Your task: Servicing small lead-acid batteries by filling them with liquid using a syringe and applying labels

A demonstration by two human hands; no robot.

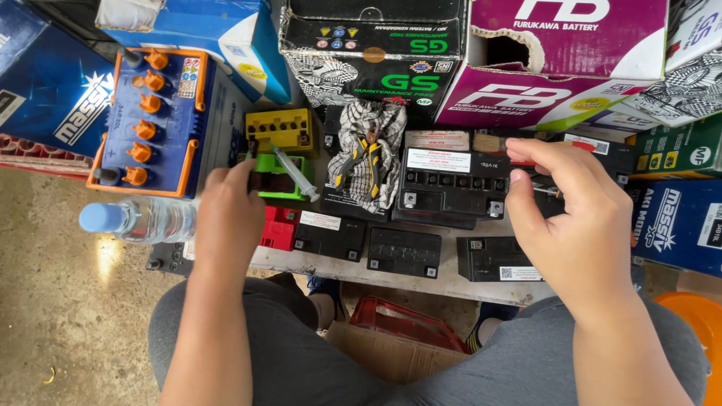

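Syringe [295, 174] points lower right, diagonal.

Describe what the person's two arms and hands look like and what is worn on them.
Both forearms are bare up to the frame's bottom edge; no sleeves show. The left hand and the right hand wear no gloves, and no rings, watch or bracelet are visible on the sides that face the camera. Fingernails are short and unpainted where visible. Below the arms, grey trousers cover the knees.
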